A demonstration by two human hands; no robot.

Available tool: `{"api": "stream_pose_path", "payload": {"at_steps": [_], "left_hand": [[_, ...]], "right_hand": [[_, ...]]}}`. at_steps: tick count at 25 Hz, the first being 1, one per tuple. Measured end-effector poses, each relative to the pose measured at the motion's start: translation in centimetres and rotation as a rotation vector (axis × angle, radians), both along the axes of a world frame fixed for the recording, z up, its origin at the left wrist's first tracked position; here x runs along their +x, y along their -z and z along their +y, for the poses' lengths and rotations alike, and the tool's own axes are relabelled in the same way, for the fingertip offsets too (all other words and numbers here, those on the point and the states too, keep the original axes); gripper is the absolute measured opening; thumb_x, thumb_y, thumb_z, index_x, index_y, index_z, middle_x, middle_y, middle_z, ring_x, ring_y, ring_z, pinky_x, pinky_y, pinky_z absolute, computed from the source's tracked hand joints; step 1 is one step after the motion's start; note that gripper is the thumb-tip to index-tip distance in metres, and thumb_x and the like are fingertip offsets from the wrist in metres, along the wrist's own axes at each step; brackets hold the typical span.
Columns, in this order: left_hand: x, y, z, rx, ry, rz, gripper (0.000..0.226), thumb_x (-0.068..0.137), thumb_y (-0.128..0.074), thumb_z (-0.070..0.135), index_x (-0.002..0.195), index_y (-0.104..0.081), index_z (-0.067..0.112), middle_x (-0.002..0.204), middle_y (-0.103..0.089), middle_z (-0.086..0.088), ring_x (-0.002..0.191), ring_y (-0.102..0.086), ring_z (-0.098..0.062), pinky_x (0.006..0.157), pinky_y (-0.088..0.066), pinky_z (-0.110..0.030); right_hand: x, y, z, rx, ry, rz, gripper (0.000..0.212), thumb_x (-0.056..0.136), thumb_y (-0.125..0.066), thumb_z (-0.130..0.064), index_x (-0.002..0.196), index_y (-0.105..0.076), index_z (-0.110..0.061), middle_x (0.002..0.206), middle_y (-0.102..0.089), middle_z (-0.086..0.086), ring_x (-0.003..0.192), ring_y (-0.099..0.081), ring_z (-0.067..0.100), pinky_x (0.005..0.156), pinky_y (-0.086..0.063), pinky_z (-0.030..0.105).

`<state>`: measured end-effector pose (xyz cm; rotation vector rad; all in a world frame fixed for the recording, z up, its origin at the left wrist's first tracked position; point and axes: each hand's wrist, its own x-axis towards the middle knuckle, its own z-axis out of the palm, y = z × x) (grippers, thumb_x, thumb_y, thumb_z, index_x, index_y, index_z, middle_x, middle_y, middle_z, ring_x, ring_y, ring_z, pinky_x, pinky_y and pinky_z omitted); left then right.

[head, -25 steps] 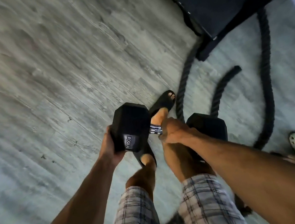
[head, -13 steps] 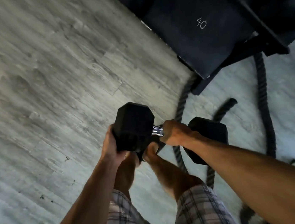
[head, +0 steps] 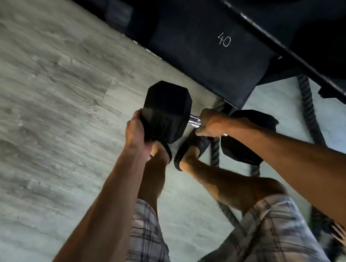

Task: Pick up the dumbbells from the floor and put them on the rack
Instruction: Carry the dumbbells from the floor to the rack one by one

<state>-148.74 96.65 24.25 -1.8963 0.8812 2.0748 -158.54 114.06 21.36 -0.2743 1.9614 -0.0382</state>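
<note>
**Two hands carrying one dumbbell toward the rack**

Head view: the person is holding a black hex dumbbell (head: 166, 112) clear of the grey plank floor (head: 44, 103), near the centre of the frame and above their own sandalled feet. The right hand (head: 212, 123) is wrapping its fingers tightly round the chrome handle, close to the head at the four o'clock end. The left hand (head: 137, 133) is cupping the outer face of the head at the ten o'clock end, thumb lying over the top and fingers curling underneath. That split grip is probably sharing a heavy load: one hand is taking the bar while the other is propping up the far head so the weight is not tipping. The rack (head: 211, 45) is filling the one o'clock part of the frame, its dark shelf chalked "40"; the dumbbell is hanging near its lower edge but is not touching it. A thick battle rope (head: 309, 109) is trailing across the floor from under the rack toward five o'clock, right beside the feet, so it looks like a tripping risk.

The dumbbell is showing matte, rubbery six-sided heads and a short bright handle. The near head is partly hiding behind the right forearm, and no marking on it is readable.
</note>
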Motion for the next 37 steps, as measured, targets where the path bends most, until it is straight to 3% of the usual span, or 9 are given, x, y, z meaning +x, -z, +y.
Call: {"api": "stream_pose_path", "payload": {"at_steps": [2,4,6,8,13,17,24,28,37], "left_hand": [[-2.5,1.7,-0.6,-0.079,0.065,0.044,0.03,0.102,-0.04,0.023,0.121,-0.061,0.015,0.125,-0.063,-0.014,0.104,-0.062,-0.031,0.073,-0.056,-0.036],[-4.8,3.8,-0.4,-0.083,0.134,0.125,0.039,0.105,-0.035,0.026,0.136,-0.05,0.008,0.124,-0.06,-0.009,0.098,-0.061,-0.023,0.071,-0.051,-0.027],[-7.7,6.2,-0.6,-0.132,0.172,0.165,0.033,0.104,-0.036,0.027,0.12,-0.058,0.008,0.096,-0.067,0.0,0.079,-0.06,-0.015,0.056,-0.054,-0.023],[-10.9,8.1,-0.6,-0.098,0.146,0.205,0.03,0.098,-0.042,0.03,0.107,-0.063,0.011,0.079,-0.066,-0.003,0.074,-0.063,-0.022,0.051,-0.053,-0.026],[-17.6,11.6,-0.4,-0.174,0.344,0.26,0.032,0.096,-0.044,0.028,0.115,-0.065,0.012,0.092,-0.067,-0.01,0.071,-0.065,-0.025,0.051,-0.051,-0.024],[-22.2,12.0,0.2,-0.219,0.348,0.282,0.026,0.096,-0.047,0.027,0.115,-0.06,0.013,0.087,-0.062,-0.008,0.072,-0.061,-0.024,0.054,-0.051,-0.03],[-29.0,14.1,-0.6,-0.26,0.346,0.412,0.039,0.095,-0.048,0.033,0.126,-0.058,0.011,0.095,-0.062,-0.007,0.084,-0.061,-0.025,0.071,-0.054,-0.036],[-31.6,16.6,-0.5,-0.238,0.356,0.468,0.051,0.094,-0.052,0.044,0.137,-0.051,0.016,0.114,-0.062,-0.009,0.097,-0.061,-0.029,0.094,-0.051,-0.05],[-31.9,18.5,0.9,-0.367,0.521,0.466,0.082,0.085,-0.05,0.069,0.145,-0.039,0.014,0.139,-0.054,-0.006,0.122,-0.056,-0.027,0.107,-0.045,-0.043]], "right_hand": [[-3.0,2.2,0.2,-0.023,-0.005,-0.012,0.019,0.081,-0.067,-0.03,0.079,-0.057,-0.013,0.074,-0.064,0.004,0.057,-0.06,0.016,0.049,-0.042,0.02],[-5.7,4.5,0.7,-0.053,-0.059,0.018,0.027,0.085,-0.065,-0.036,0.094,-0.056,-0.012,0.087,-0.059,0.001,0.073,-0.057,0.017,0.061,-0.042,0.025],[-7.9,5.8,0.7,-0.048,-0.129,0.066,0.028,0.087,-0.063,-0.037,0.09,-0.052,-0.012,0.083,-0.059,0.004,0.078,-0.054,0.02,0.068,-0.04,0.028],[-9.8,7.0,0.7,-0.016,-0.142,0.074,0.027,0.09,-0.06,-0.041,0.086,-0.053,-0.015,0.077,-0.06,0.003,0.081,-0.057,0.021,0.072,-0.04,0.028],[-13.6,11.5,1.6,-0.026,0.114,0.061,0.031,0.085,-0.054,-0.022,0.056,-0.049,-0.015,0.044,-0.051,0.0,0.043,-0.048,0.019,0.048,-0.039,0.024],[-16.2,13.1,1.7,-0.169,0.337,0.023,0.022,0.082,-0.051,-0.008,0.062,-0.044,-0.015,0.047,-0.043,0.004,0.041,-0.039,0.018,0.048,-0.036,0.025],[-22.9,14.9,0.6,-0.255,0.43,0.28,0.015,0.08,-0.057,-0.008,0.066,-0.054,-0.011,0.049,-0.051,0.006,0.038,-0.045,0.017,0.047,-0.042,0.025],[-24.6,16.9,0.3,-0.289,0.512,0.279,0.012,0.082,-0.058,-0.014,0.07,-0.057,-0.013,0.053,-0.052,0.003,0.039,-0.045,0.013,0.047,-0.041,0.023],[-25.2,18.1,1.5,-0.361,0.635,0.287,0.019,0.084,-0.066,-0.014,0.067,-0.058,-0.01,0.056,-0.052,0.005,0.043,-0.045,0.015,0.044,-0.039,0.023]]}}
